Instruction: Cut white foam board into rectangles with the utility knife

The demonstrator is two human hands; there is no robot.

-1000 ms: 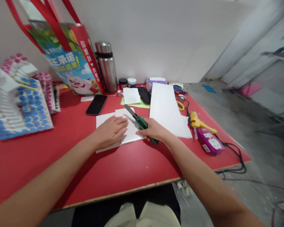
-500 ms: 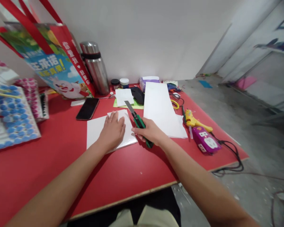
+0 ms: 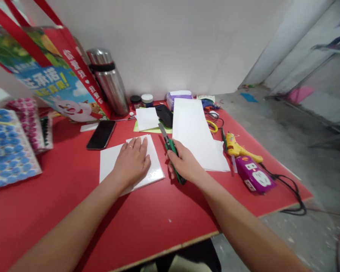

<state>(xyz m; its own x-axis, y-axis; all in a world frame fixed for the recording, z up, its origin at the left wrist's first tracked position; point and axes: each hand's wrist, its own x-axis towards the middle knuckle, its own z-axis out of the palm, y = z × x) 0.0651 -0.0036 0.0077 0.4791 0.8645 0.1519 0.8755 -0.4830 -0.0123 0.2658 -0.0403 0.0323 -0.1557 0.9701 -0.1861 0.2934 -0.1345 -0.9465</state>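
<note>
Lying palm-down and spread at centre frame, the left hand [image 3: 132, 161] partly covers white boards [image 3: 153, 169], presumably steadying them; just right, the right hand [image 3: 184, 161] grips a green cutter [image 3: 170, 146], blade [image 3: 162, 130] pointing away, likely for safety. Farther, upper left: a steel flask [image 3: 111, 86].

On the glossy carrier bag [image 3: 49, 90] with red straps, just left of the tall brushed-steel flask [image 3: 113, 88], large white characters read "王承诺", with a yellow line ending "真果" below and a yellow exclamation mark. The bag's red side panel [image 3: 81, 68], nearest the flask, carries white characters, probably "你爱我", a heart, then "我爱你". Well right of the flask, the purple plastic power block's [image 3: 251, 168] small label cannot be read.
</note>
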